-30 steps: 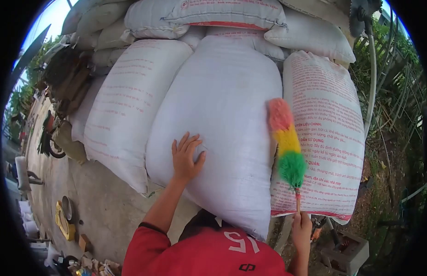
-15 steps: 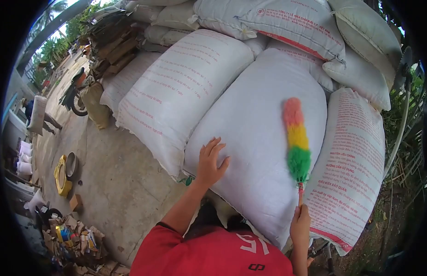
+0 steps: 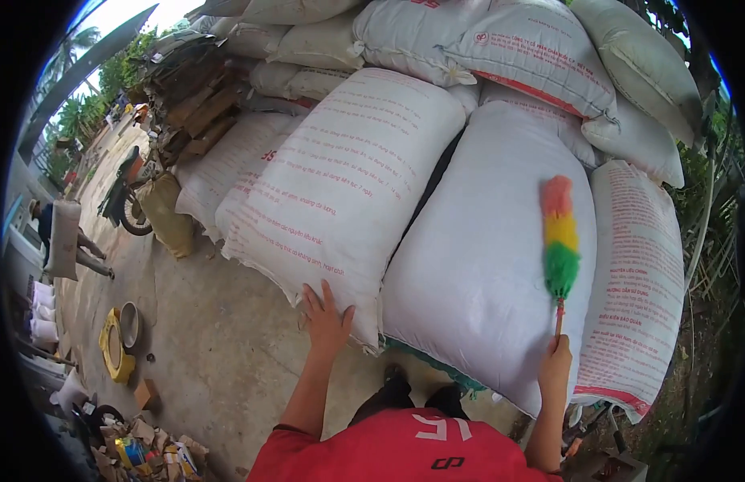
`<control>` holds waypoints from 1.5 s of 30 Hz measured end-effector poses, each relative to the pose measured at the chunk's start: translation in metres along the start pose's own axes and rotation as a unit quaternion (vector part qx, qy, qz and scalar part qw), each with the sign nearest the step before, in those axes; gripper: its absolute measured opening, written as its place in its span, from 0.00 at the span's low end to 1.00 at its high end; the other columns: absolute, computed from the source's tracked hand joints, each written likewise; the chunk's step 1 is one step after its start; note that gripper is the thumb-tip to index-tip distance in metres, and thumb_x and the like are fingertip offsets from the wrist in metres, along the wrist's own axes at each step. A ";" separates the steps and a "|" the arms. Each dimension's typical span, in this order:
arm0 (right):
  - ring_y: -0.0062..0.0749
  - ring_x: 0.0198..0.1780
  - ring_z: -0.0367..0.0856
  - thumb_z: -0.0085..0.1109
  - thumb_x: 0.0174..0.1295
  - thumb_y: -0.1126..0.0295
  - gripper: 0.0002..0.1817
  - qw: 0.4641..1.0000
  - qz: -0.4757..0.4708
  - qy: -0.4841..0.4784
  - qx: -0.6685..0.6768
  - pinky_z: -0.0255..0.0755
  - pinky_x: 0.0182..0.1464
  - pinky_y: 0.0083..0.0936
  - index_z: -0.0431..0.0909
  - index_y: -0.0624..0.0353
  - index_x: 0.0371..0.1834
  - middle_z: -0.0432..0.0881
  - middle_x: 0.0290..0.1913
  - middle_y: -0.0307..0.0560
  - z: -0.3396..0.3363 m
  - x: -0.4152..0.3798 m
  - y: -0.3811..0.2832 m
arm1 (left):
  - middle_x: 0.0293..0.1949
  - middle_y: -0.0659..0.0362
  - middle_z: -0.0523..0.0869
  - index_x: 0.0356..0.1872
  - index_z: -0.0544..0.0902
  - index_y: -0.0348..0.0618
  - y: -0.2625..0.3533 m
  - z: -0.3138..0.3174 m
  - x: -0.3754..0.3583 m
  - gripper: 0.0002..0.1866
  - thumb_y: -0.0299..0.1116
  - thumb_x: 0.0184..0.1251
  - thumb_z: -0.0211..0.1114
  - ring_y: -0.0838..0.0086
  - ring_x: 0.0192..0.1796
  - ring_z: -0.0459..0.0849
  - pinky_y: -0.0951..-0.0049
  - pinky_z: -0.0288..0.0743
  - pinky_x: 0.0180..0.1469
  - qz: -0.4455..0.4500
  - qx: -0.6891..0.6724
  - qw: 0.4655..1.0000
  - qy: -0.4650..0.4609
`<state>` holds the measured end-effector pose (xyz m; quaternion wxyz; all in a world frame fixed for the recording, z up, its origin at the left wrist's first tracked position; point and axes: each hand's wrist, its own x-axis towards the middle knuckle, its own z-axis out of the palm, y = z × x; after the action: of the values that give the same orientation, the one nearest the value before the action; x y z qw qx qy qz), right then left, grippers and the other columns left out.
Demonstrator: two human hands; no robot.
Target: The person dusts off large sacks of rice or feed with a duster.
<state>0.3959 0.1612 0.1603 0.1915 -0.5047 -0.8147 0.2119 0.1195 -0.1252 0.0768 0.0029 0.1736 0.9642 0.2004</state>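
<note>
My right hand point(image 3: 555, 365) is closed round the wooden handle of a feather duster point(image 3: 560, 233), banded pink, yellow and green. The duster lies over the right part of a plain white sack point(image 3: 477, 241), bristles pointing away from me. My left hand point(image 3: 327, 320) has its fingers spread at the lower edge of a white sack with red print point(image 3: 340, 185), just left of the plain one. A dark gap runs between these two sacks. Farther right leans another printed sack point(image 3: 629, 281) with a red bottom band.
More filled sacks point(image 3: 533, 48) are stacked behind. Flattened cardboard point(image 3: 200, 104) is piled at the back left, near a motorbike point(image 3: 128, 197). Far left, a person point(image 3: 63, 237) carries a sack. A yellow ring-shaped object point(image 3: 114, 345) and scrap cardboard point(image 3: 152, 450) lie on the concrete floor.
My left hand has gone from the plain white sack to the printed sack on its left. The duster, still in my right hand, has shifted toward the plain sack's right side.
</note>
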 end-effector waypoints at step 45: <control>0.20 0.23 0.66 0.43 0.62 0.65 0.12 0.841 0.392 0.279 0.246 0.61 0.26 0.20 0.70 0.64 0.31 0.68 0.20 0.38 -0.163 -0.395 0.394 | 0.65 0.39 0.37 0.63 0.54 0.45 0.287 0.071 -0.353 0.42 0.47 0.49 0.63 0.39 0.66 0.30 0.31 0.38 0.56 0.387 0.028 0.906 -0.169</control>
<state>0.9388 -0.0132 0.0452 0.4291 -0.7564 -0.3820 0.3127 0.5522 0.0298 0.1002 0.0834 0.5648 0.8111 0.1267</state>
